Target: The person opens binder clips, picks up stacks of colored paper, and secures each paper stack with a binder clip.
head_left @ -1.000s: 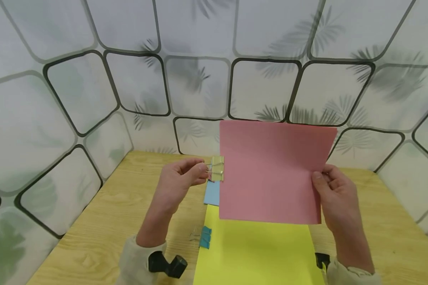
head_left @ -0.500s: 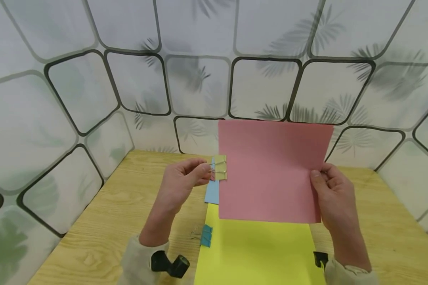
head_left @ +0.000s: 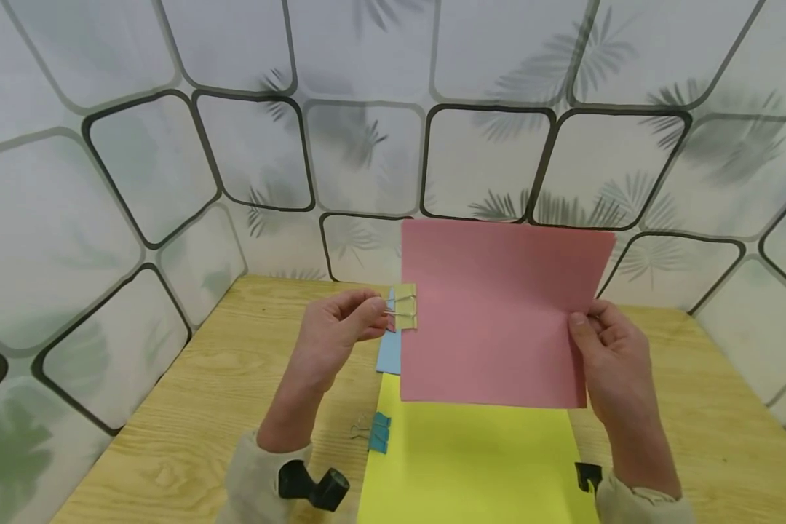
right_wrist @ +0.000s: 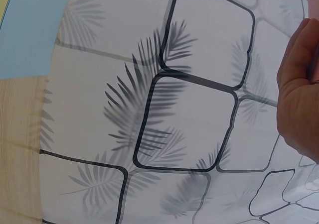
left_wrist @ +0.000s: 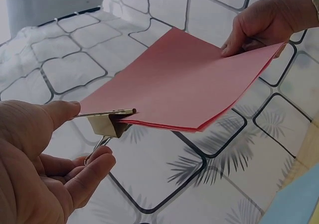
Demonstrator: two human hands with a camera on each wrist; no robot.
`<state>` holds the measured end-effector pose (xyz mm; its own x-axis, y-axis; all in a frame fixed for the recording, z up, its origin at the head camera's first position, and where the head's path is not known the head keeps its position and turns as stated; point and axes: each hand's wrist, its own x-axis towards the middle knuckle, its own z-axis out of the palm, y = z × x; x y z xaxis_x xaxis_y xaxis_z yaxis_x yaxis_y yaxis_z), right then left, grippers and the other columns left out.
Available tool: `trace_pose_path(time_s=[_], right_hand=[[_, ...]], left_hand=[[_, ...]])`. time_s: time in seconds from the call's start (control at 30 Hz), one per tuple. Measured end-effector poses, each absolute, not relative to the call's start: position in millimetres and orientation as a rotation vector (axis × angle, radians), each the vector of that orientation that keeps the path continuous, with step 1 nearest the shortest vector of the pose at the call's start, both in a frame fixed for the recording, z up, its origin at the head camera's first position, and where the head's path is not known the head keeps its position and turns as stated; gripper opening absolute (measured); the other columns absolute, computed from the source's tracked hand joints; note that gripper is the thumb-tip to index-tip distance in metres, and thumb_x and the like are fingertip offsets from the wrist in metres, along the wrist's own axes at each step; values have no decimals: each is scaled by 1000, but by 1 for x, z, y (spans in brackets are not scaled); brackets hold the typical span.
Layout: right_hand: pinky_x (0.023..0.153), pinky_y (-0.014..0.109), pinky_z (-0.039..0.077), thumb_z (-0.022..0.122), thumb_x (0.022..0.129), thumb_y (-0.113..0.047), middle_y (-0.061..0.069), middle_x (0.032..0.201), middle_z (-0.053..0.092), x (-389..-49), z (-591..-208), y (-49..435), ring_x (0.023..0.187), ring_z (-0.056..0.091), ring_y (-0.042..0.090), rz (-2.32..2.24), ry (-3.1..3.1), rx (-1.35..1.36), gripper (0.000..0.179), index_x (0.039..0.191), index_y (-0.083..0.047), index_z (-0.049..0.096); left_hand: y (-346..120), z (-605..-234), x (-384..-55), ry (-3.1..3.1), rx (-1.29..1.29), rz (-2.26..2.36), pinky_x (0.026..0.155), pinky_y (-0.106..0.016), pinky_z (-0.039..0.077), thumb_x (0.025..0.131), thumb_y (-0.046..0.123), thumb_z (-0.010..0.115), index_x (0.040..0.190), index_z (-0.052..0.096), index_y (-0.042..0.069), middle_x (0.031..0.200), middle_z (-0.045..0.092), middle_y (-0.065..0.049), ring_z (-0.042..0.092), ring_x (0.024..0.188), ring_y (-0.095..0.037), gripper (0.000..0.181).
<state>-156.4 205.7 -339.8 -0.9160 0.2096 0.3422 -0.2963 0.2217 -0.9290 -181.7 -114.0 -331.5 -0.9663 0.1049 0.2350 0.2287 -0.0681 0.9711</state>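
A stack of pink paper sheets [head_left: 498, 313] is held up over the table, its left edge in the mouth of a pale yellow binder clip [head_left: 405, 306]. My left hand [head_left: 330, 331] pinches the clip's wire handles, thumb on one and fingers on the other. In the left wrist view the clip [left_wrist: 105, 126] sits around the sheets' edge. With thumb in front and fingers behind, my right hand [head_left: 616, 356] grips the stack's right edge. The right wrist view shows only part of that hand [right_wrist: 301, 94], at its right side.
Yellow paper [head_left: 471, 466] lies on the wooden table [head_left: 236, 378] below, with a teal binder clip [head_left: 379, 432] on its left edge. Light blue paper [head_left: 388, 355] shows behind the pink stack. A patterned cloth wall [head_left: 367, 160] encloses the table's back and left.
The yellow clip has moved slightly right, so it now overlaps the pink stack's left edge. The stack and right hand have shifted a little left.
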Motion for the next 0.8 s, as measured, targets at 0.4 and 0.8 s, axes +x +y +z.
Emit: trace_pose_path(time_s=[0.4, 0.8], right_hand=[[59, 24, 56, 51, 104, -22, -6, 93, 67, -157, -338, 205, 76, 66, 8, 1789, -2076, 67, 23, 121, -9, 58], [58, 23, 56, 53, 103, -19, -6, 89, 67, -158, -341, 199, 73, 66, 8, 1838, -2036, 80, 17, 115, -10, 60]], left_hand=[[-114, -331, -182, -2126, -369, -2157, 85, -35, 58, 98, 13, 63, 120, 64, -7, 100, 71, -18, 71, 83, -14, 30], [-112, -331, -181, -2147, -347, -2179, 86, -35, 58, 97, 15, 64, 118, 66, -3, 102, 70, -20, 71, 91, -26, 28]])
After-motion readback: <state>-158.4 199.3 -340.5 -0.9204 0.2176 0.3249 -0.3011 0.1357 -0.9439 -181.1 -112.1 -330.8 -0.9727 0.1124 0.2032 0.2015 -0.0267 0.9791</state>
